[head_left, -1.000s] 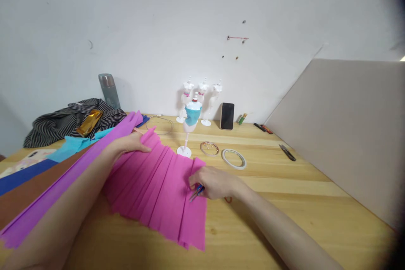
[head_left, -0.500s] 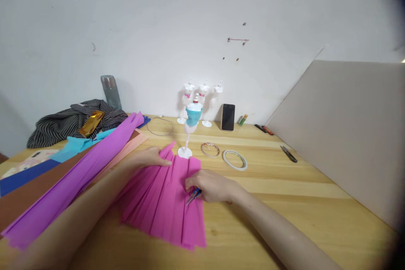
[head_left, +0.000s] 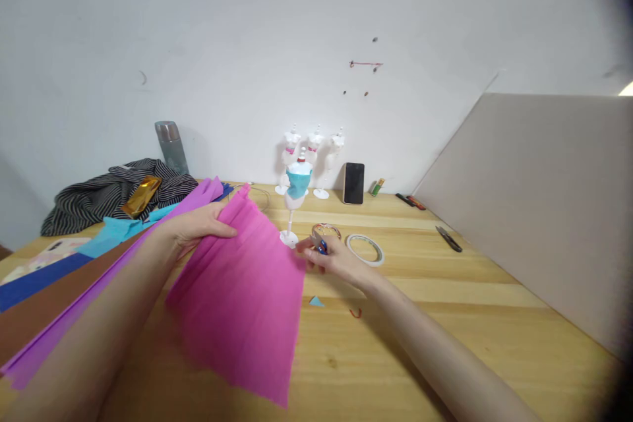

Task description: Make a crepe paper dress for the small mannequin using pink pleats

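Observation:
My left hand [head_left: 202, 227] is closed on the upper left edge of a pink crepe paper sheet [head_left: 247, 297], which hangs spread out above the table. In my right hand [head_left: 332, 257] is a small pair of scissors with blue handles [head_left: 322, 246], its blades pointing up and away. The fingertips of that hand are at the sheet's right corner; whether they pinch it I cannot tell. Just beyond stands a white mini dress form [head_left: 295, 191] wrapped in light blue around the chest. A blue paper scrap [head_left: 316, 301] and a short red strip [head_left: 355, 313] lie below my right hand.
Several coloured paper sheets [head_left: 44, 316] and a striped cloth [head_left: 89, 194] lie at left, with a bottle [head_left: 171, 147] behind. White tape roll [head_left: 364, 250], copper-coloured ring [head_left: 326, 229], phone [head_left: 353, 183] and dark cutter [head_left: 449, 239] are right of centre. More dress forms [head_left: 336, 142] stand by the wall.
The pink sheet has gone from gathered folds on the table to raised and spread. My left hand moved up and left; my right hand moved up, uncovering the blue scrap and red strip.

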Demonstrator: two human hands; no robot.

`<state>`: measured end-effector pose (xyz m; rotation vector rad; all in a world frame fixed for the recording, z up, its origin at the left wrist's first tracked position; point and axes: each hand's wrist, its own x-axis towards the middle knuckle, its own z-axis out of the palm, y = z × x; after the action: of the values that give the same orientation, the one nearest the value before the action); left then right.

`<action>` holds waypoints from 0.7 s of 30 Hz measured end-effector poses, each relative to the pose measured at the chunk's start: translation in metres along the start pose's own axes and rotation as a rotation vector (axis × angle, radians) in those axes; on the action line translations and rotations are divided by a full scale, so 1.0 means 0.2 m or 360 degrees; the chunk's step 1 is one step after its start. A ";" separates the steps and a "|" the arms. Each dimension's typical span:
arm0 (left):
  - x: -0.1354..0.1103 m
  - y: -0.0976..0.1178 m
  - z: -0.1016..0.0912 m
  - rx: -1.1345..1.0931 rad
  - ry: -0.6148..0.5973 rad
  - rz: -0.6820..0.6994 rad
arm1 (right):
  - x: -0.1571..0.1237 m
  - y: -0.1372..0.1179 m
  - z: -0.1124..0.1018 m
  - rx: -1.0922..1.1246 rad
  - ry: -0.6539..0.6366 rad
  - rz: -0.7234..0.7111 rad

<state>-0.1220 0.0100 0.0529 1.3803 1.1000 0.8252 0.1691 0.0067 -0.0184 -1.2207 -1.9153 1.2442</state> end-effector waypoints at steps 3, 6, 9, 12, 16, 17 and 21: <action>-0.03 0.04 0.01 -0.0164 -0.0261 -0.0046 | 0.00 0.02 0.07 0.0358 -0.0088 0.0182; -0.05 0.05 0.02 -0.0185 -0.0217 0.0074 | -0.01 0.02 0.11 0.0674 -0.0224 0.0238; -0.08 0.07 0.02 -0.0193 -0.0176 0.0160 | -0.02 0.03 0.14 0.0889 -0.0303 0.0232; -0.11 0.09 0.04 -0.0236 -0.0085 0.0182 | -0.01 0.05 0.17 0.1016 -0.0295 0.0239; -0.12 0.08 0.05 -0.0320 -0.0022 0.0221 | 0.01 0.10 0.25 0.1110 -0.0321 0.0228; -0.12 0.08 0.04 -0.0346 -0.0001 0.0234 | 0.02 0.11 0.26 0.1119 -0.0331 0.0235; -0.10 0.06 0.03 -0.0459 0.0165 0.0250 | 0.01 0.10 0.27 0.1187 -0.0341 0.0212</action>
<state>-0.1203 -0.0095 0.0663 1.2011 0.9163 1.1340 0.1322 -0.0111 -0.0598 -0.8386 -1.2883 1.9803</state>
